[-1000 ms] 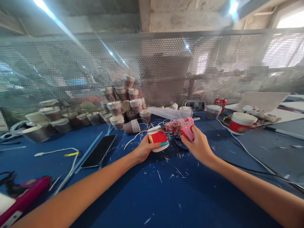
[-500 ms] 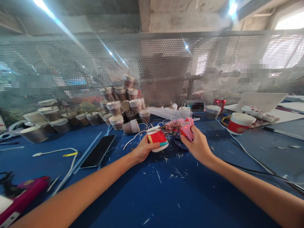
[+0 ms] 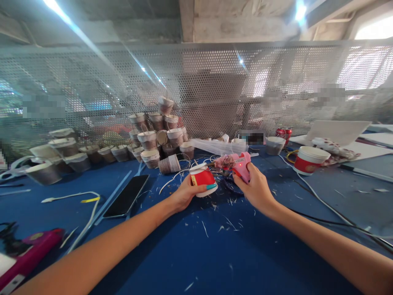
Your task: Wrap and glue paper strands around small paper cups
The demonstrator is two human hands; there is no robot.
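Observation:
My left hand (image 3: pixel 186 193) is closed round a red and white paper cup (image 3: pixel 203 177), its thumb lying across the red side. The cup is tilted slightly over the blue table (image 3: pixel 196 254). In my right hand (image 3: pixel 256 186) is a pink hot glue gun (image 3: pixel 242 166) with a small red light lit on its body. The gun points left, and its nozzle is close to the cup's rim; whether they touch I cannot tell. Several pale strands lie behind the cup.
Several wrapped cups (image 3: pixel 147 140) are stacked at the back left. A phone (image 3: pixel 127 196) lies beside my left forearm, a magenta tool (image 3: pixel 33 254) at lower left. Stacked paper cups (image 3: pixel 311 159) stand right, near cables (image 3: pixel 325 215). A mesh screen (image 3: pixel 208 86) rises behind.

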